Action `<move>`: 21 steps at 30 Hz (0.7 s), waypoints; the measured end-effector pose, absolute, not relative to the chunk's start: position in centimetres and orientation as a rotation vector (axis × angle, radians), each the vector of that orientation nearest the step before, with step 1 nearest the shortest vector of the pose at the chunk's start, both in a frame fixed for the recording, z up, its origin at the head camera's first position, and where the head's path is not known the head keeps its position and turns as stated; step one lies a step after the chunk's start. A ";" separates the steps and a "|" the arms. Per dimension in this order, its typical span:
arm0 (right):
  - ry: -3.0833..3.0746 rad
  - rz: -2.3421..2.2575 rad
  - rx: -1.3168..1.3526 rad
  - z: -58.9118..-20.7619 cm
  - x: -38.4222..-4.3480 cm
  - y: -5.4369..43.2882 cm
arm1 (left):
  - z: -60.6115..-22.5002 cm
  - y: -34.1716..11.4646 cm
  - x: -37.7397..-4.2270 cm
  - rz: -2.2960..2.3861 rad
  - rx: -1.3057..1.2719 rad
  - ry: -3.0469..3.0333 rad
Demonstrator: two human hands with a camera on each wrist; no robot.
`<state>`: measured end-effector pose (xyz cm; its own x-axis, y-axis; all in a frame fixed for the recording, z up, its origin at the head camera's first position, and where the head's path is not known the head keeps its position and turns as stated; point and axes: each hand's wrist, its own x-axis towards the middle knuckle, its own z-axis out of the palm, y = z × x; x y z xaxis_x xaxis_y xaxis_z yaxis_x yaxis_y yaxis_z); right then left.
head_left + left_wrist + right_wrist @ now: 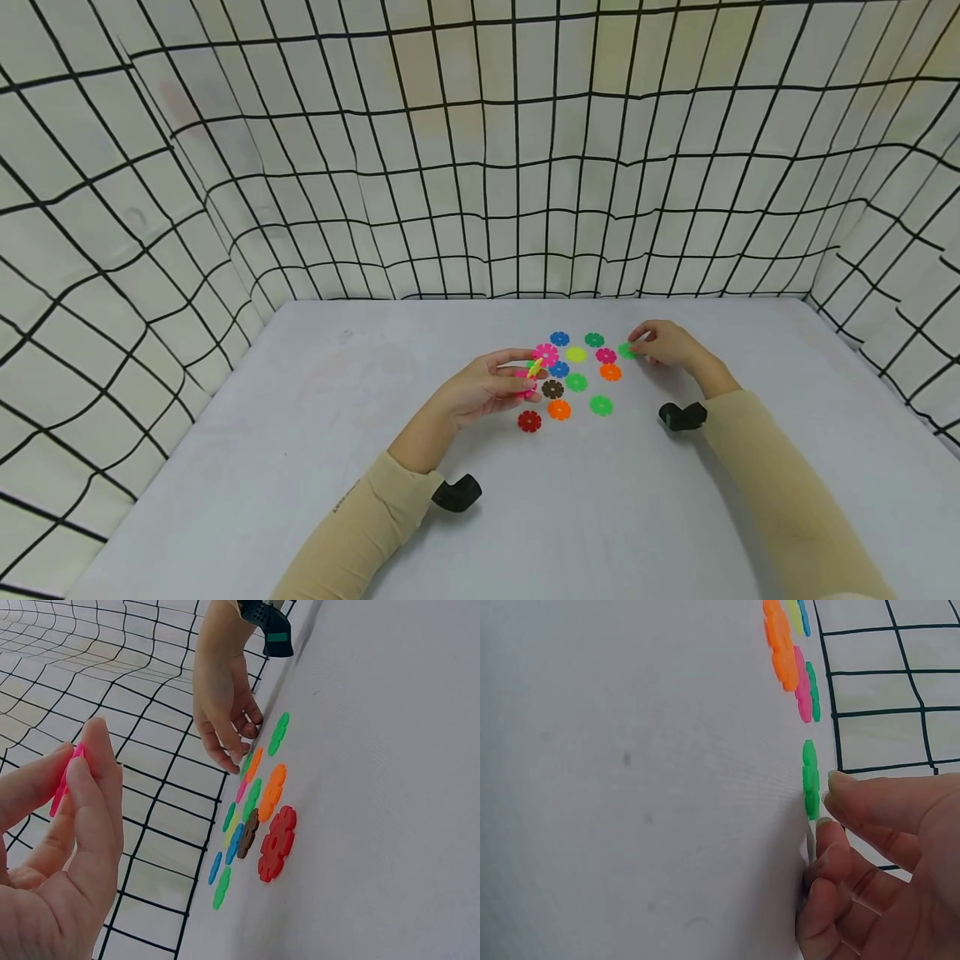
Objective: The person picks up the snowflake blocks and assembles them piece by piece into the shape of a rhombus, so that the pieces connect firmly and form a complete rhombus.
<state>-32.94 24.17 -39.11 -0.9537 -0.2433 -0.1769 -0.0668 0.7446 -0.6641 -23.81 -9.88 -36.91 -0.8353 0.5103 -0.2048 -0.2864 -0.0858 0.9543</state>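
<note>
My left hand is raised over the table's middle and holds a cluster of joined snowflake building discs: a pink disc, a yellow disc seen edge-on and another pink one partly behind the fingers. In the left wrist view, the thumb and fingers pinch a pink disc; the rest of the cluster is hidden there. My right hand reaches down at a bright green disc lying on the table. Its fingertips are right beside that disc; whether they touch it I cannot tell.
Several loose discs lie between the hands, among them a red disc, an orange disc, a brown disc and a blue disc. A black grid net over white cloth stands behind the white table.
</note>
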 end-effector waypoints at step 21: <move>2.709 -0.964 -0.179 -39.2 -33.2 23.6 | -36.8 -9.9 -23.5 1.972 0.241 1.661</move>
<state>-33.16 23.64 -39.15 -0.9586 -0.2013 -0.2016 -0.0287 0.7723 -0.6346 -23.53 -9.90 -36.78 -0.8353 0.5102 -0.2049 -0.2888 -0.0900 0.9532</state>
